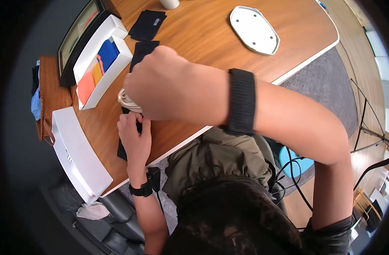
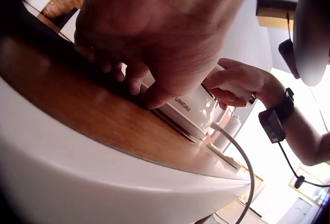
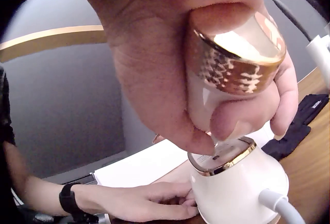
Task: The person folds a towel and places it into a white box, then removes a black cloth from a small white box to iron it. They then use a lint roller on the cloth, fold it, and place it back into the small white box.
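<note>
My right hand (image 1: 160, 85) grips the white-and-gold handle (image 3: 206, 100) of a white corded appliance, fingers and thumb wrapped round it. The appliance's white body (image 3: 237, 188) shows below the hand in the right wrist view; in the left wrist view its lettered side (image 2: 185, 108) sits low over the tabletop. Beneath lies a long black cloth (image 1: 142, 50), partly covered by both hands. My left hand (image 1: 136, 136) rests on the cloth close beside the appliance, fingers bent and thumb apart, with black fabric showing between them. The cloth under its palm is hidden.
Another folded black cloth (image 1: 147, 25) lies farther up the wooden table (image 1: 194, 38). At the left stand a white box (image 1: 104, 90) with coloured folded fabric, a black frame (image 1: 67, 70) and a long white box piece (image 1: 77, 148). A white oval tray (image 1: 254, 32) lies at the right.
</note>
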`<state>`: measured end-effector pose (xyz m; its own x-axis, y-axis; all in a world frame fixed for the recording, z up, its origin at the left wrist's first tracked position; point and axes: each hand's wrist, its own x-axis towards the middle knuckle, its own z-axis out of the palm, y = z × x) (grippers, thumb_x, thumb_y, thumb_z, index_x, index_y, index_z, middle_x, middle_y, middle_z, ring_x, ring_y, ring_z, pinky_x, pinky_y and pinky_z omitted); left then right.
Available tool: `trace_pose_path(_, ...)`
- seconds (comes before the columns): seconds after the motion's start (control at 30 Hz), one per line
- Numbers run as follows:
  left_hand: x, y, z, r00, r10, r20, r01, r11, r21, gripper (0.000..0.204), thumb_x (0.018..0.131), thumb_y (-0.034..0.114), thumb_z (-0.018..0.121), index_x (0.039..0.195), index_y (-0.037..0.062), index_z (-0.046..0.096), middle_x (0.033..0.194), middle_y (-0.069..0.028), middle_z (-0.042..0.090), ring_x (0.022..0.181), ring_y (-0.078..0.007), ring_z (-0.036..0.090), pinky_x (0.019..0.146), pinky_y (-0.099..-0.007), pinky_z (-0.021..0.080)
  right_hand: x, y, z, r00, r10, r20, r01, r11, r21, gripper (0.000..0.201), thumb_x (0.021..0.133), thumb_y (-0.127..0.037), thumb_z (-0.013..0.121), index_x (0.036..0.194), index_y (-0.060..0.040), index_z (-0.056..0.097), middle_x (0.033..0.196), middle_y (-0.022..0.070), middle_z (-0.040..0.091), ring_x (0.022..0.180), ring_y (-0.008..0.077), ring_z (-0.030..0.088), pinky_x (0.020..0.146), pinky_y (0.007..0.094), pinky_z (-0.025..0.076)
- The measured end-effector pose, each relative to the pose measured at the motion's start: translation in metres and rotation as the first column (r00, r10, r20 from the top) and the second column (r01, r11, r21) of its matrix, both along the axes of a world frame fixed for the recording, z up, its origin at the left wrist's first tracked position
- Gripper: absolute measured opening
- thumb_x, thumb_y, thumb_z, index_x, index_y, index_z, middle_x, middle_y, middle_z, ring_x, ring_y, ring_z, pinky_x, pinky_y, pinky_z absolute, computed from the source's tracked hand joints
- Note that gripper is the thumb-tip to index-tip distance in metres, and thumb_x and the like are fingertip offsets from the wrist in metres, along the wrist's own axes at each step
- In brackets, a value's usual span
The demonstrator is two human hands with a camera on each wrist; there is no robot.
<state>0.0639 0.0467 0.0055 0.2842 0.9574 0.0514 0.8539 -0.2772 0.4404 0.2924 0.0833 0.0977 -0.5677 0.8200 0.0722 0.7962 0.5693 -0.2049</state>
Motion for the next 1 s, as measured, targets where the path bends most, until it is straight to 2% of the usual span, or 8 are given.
trace_pose_path(0.07, 0.002, 0.000, 0.001, 1.000, -0.016, 0.010, 0.016, 1.000, 0.014, 0.019, 0.099, 0.019, 0.067, 0.093, 0.0036, 0.057, 0.094, -0.0100, 0.052, 0.095, -0.0321, 0.051, 0.089, -0.0439, 0.041, -0.004, 0.009, 0.009, 0.996, 0.079, 0.047, -0.068, 0.978, -0.199, 0.023, 0.092, -0.028, 0.074, 0.107, -0.0128, 0.081, 0.106, 0.0036, 0.078, 0.099, 0.0222, 0.075, 0.077, 0.0374, 0.055)
trace_pose_path(0.13, 0.003, 0.000, 0.004, 1.000, 0.003, 0.021, -0.002, 0.999, -0.039, 0.019, 0.099, 0.019, 0.067, 0.093, 0.0038, 0.057, 0.095, -0.0098, 0.052, 0.096, -0.0316, 0.050, 0.089, -0.0440, 0.041, -0.006, 0.013, 0.012, 0.997, 0.068, 0.024, -0.061, 0.972, -0.227, 0.025, 0.089, -0.029, 0.076, 0.107, -0.0128, 0.082, 0.107, 0.0062, 0.079, 0.099, 0.0231, 0.076, 0.078, 0.0389, 0.054)
trace_pose_path(0.33, -0.001, -0.007, -0.005, 1.000, 0.010, -0.010, -0.010, 1.000, 0.028, 0.021, 0.098, 0.020, 0.069, 0.095, 0.0040, 0.057, 0.098, -0.0098, 0.053, 0.098, -0.0318, 0.050, 0.090, -0.0435, 0.040, -0.015, 0.013, -0.006, 1.000, -0.013, -0.025, 0.011, 0.997, -0.082, 0.025, 0.087, -0.029, 0.075, 0.106, -0.0136, 0.082, 0.099, 0.0053, 0.078, 0.096, 0.0229, 0.076, 0.077, 0.0390, 0.054)
trace_pose_path(0.4, -0.003, -0.009, -0.009, 1.000, 0.011, -0.011, -0.011, 0.999, 0.051, 0.022, 0.098, 0.021, 0.070, 0.097, 0.0044, 0.057, 0.101, -0.0102, 0.053, 0.100, -0.0326, 0.050, 0.091, -0.0438, 0.039, -0.012, 0.012, -0.011, 0.996, -0.044, -0.080, 0.041, 0.998, -0.039, 0.026, 0.079, -0.021, 0.075, 0.095, -0.0005, 0.072, 0.080, 0.0132, 0.075, 0.069, 0.0276, 0.075, 0.056, 0.0383, 0.055)
trace_pose_path(0.57, -0.008, -0.012, -0.013, 1.000, -0.007, -0.013, 0.008, 0.997, 0.075, 0.023, 0.100, 0.023, 0.069, 0.101, 0.0043, 0.055, 0.105, -0.0100, 0.053, 0.104, -0.0317, 0.050, 0.097, -0.0434, 0.038, 0.001, -0.010, -0.024, 0.952, -0.165, -0.259, 0.179, 0.983, 0.033, 0.027, 0.083, -0.020, 0.074, 0.097, 0.0000, 0.063, 0.064, 0.0149, 0.068, 0.060, 0.0338, 0.071, 0.050, 0.0420, 0.052)
trace_pose_path(0.67, -0.007, -0.017, -0.017, 1.000, 0.013, -0.002, -0.013, 0.993, 0.115, 0.024, 0.099, 0.023, 0.070, 0.105, 0.0045, 0.056, 0.109, -0.0106, 0.054, 0.107, -0.0320, 0.050, 0.099, -0.0438, 0.038, 0.007, -0.025, -0.028, 0.928, -0.197, -0.317, 0.220, 0.975, 0.038, 0.026, 0.081, -0.020, 0.073, 0.097, 0.0002, 0.065, 0.072, 0.0149, 0.073, 0.065, 0.0321, 0.075, 0.054, 0.0405, 0.055)
trace_pose_path(0.8, -0.010, -0.025, -0.016, 0.998, 0.027, 0.056, -0.033, 0.994, 0.105, 0.026, 0.098, 0.022, 0.071, 0.112, 0.0049, 0.057, 0.114, -0.0118, 0.056, 0.111, -0.0328, 0.050, 0.103, -0.0448, 0.037, 0.010, -0.044, -0.034, 0.898, -0.196, -0.394, 0.220, 0.975, 0.016, 0.030, 0.089, -0.023, 0.072, 0.099, -0.0017, 0.053, 0.061, 0.0152, 0.064, 0.059, 0.0394, 0.066, 0.052, 0.0476, 0.051)
trace_pose_path(1.0, -0.015, -0.042, -0.016, 0.991, -0.034, 0.128, 0.013, 0.987, 0.160, 0.039, 0.091, 0.020, 0.075, 0.126, 0.0066, 0.061, 0.124, -0.0155, 0.058, 0.117, -0.0368, 0.051, 0.103, -0.0490, 0.039, 0.013, -0.065, -0.041, 0.915, -0.090, -0.393, 0.128, 0.989, 0.071, 0.032, 0.091, -0.024, 0.071, 0.106, -0.0046, 0.050, 0.073, 0.0132, 0.068, 0.067, 0.0403, 0.067, 0.055, 0.0510, 0.050)
